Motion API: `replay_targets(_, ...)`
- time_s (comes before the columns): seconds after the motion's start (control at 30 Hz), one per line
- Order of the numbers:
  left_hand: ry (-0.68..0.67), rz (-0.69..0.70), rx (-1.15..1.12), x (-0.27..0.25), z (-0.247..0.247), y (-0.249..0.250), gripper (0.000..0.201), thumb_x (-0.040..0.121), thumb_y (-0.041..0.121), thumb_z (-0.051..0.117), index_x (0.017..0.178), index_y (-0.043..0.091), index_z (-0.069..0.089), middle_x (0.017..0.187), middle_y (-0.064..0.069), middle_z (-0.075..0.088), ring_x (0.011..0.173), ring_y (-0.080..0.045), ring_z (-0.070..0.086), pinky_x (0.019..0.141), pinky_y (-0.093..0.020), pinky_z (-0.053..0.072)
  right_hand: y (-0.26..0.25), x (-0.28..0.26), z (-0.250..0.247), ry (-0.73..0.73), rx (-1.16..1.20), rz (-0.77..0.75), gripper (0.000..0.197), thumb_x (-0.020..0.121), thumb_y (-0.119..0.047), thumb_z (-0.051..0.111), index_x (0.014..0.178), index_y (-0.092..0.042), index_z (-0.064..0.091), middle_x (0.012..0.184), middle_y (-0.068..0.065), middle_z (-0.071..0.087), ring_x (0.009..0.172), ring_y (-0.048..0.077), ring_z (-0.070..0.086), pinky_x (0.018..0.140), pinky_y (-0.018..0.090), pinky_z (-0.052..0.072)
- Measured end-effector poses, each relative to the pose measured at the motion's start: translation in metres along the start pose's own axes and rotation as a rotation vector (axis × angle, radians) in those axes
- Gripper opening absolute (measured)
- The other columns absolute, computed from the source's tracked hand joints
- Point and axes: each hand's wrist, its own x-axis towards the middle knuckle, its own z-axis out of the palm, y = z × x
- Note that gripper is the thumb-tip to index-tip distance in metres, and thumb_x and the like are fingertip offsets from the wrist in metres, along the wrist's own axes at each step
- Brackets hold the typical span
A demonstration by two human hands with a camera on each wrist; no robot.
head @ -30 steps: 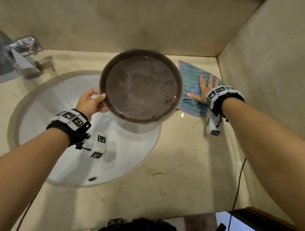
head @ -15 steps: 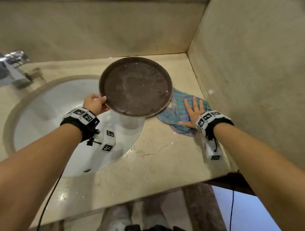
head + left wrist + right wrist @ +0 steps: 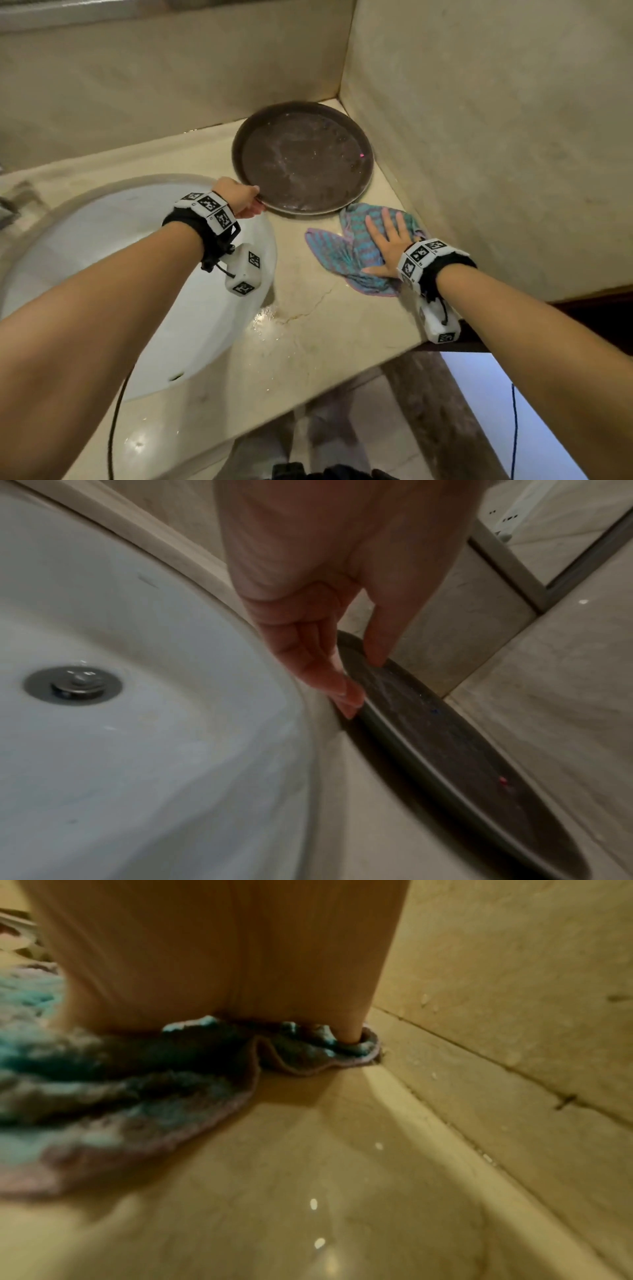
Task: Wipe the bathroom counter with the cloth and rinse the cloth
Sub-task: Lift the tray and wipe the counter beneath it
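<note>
A striped teal and purple cloth (image 3: 342,246) lies crumpled on the beige counter (image 3: 325,335) beside the right wall. My right hand (image 3: 387,240) presses flat on the cloth with fingers spread; in the right wrist view the palm (image 3: 222,961) bears down on the bunched cloth (image 3: 154,1085). A round dark brown tray (image 3: 301,161) sits in the back right corner of the counter. My left hand (image 3: 255,202) pinches its near left rim, thumb on top and fingers under the edge of the tray (image 3: 445,750), as my left hand (image 3: 359,680) shows in the left wrist view.
The white sink basin (image 3: 137,274) with its metal drain (image 3: 72,685) is at the left. The tiled side wall (image 3: 496,154) bounds the counter on the right. Water glistens by a crack (image 3: 301,311) near the basin. The counter's front edge (image 3: 342,377) is near.
The tray went from being held up over the basin to resting in the back right corner. My right hand dragged the cloth along the wall toward the front edge.
</note>
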Motion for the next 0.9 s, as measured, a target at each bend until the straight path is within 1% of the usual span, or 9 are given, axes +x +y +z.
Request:
replay_targets(0.07,0.009,-0.019,-0.011,0.002,0.006,0.009,0.017,0.090,0.011,0.056,0.095,-0.005,0.061,0.088,-0.017,0.065,0.049,-0.014,0.057,0.041,-0.018,0.049,0.001,0.001,0.000,-0.001,-0.003,-0.002,0.105,0.081,-0.062,0.052,0.147,-0.024,-0.021,0.154,0.010,-0.030,0.142,0.039,-0.023,0.116,0.058,0.008)
replay_targets(0.17,0.015,-0.006,0.028,0.004,0.009,0.010,0.037,0.092,0.009,0.051,0.125,-0.008,0.050,0.097,-0.014,0.055,0.051,-0.012,0.056,0.045,-0.017,0.051,0.002,0.001,0.000,-0.002,0.005,-0.004,0.105,0.081,-0.063,0.051,0.147,-0.025,-0.021,0.154,0.009,-0.030,0.142,0.039,-0.023,0.116,0.059,0.009)
replay_targets(0.27,0.045,-0.031,0.102,0.002,0.009,0.005,0.034,0.093,0.016,0.053,0.114,-0.011,0.056,0.082,-0.015,0.061,0.047,-0.016,0.057,0.043,-0.021,0.050,0.002,0.001,0.002,0.010,0.003,-0.006,0.106,0.081,-0.064,0.051,0.147,-0.024,-0.021,0.155,0.010,-0.028,0.142,0.039,-0.022,0.116,0.059,0.009)
replay_targets(0.4,0.008,-0.032,0.257,-0.014,0.009,-0.001,0.034,0.096,0.027,0.048,0.109,-0.003,0.056,0.081,-0.011,0.064,0.055,-0.016,0.052,0.057,-0.025,0.046,0.000,0.000,0.001,0.023,-0.018,0.000,0.105,0.081,-0.064,0.050,0.147,-0.023,-0.020,0.155,0.011,-0.027,0.142,0.040,-0.021,0.117,0.058,0.004)
replay_targets(0.5,-0.078,0.090,0.397,-0.029,0.018,-0.007,0.020,0.092,0.028,0.056,0.088,0.008,0.057,0.071,-0.006,0.062,0.055,-0.013,0.053,0.056,-0.023,0.046,-0.002,-0.002,0.000,0.034,-0.017,0.004,0.105,0.082,-0.064,0.050,0.148,-0.022,-0.019,0.155,0.013,-0.027,0.143,0.041,-0.020,0.116,0.058,0.006)
replay_targets(0.6,-0.151,0.258,0.534,-0.050,0.037,-0.009,0.021,0.086,0.026,0.064,0.073,0.017,0.050,0.080,-0.008,0.066,0.057,-0.015,0.057,0.058,-0.026,0.047,-0.006,-0.006,-0.001,0.031,-0.011,0.005,0.101,0.084,-0.062,0.048,0.148,-0.021,-0.019,0.155,0.014,-0.027,0.142,0.042,-0.019,0.115,0.060,0.009)
replay_targets(0.67,-0.169,0.359,0.632,-0.066,0.051,-0.011,0.015,0.084,0.026,0.065,0.088,0.015,0.055,0.090,-0.011,0.068,0.072,-0.023,0.063,0.068,-0.029,0.048,-0.009,-0.011,0.000,0.015,0.003,0.010,0.094,0.088,-0.060,0.044,0.148,-0.024,-0.019,0.155,0.011,-0.028,0.143,0.039,-0.020,0.116,0.060,0.008)
replay_targets(0.77,-0.204,0.484,0.721,-0.082,0.071,-0.018,0.038,0.083,0.024,0.066,0.116,0.010,0.055,0.111,-0.010,0.065,0.102,-0.027,0.061,0.085,-0.031,0.045,-0.011,-0.018,0.000,0.012,0.023,-0.022,0.083,0.093,-0.055,0.038,0.149,-0.027,-0.015,0.156,0.008,-0.026,0.145,0.036,-0.017,0.116,0.057,0.009)
replay_targets(0.9,-0.305,0.579,0.812,-0.096,0.093,-0.028,0.061,0.079,0.028,0.071,0.132,0.012,0.046,0.131,-0.012,0.052,0.119,-0.029,0.051,0.098,-0.033,0.041,0.003,-0.025,-0.009,0.026,0.111,-0.133,0.078,0.094,-0.047,0.043,0.151,-0.022,-0.004,0.159,0.010,-0.014,0.146,0.036,-0.008,0.119,0.048,0.010)
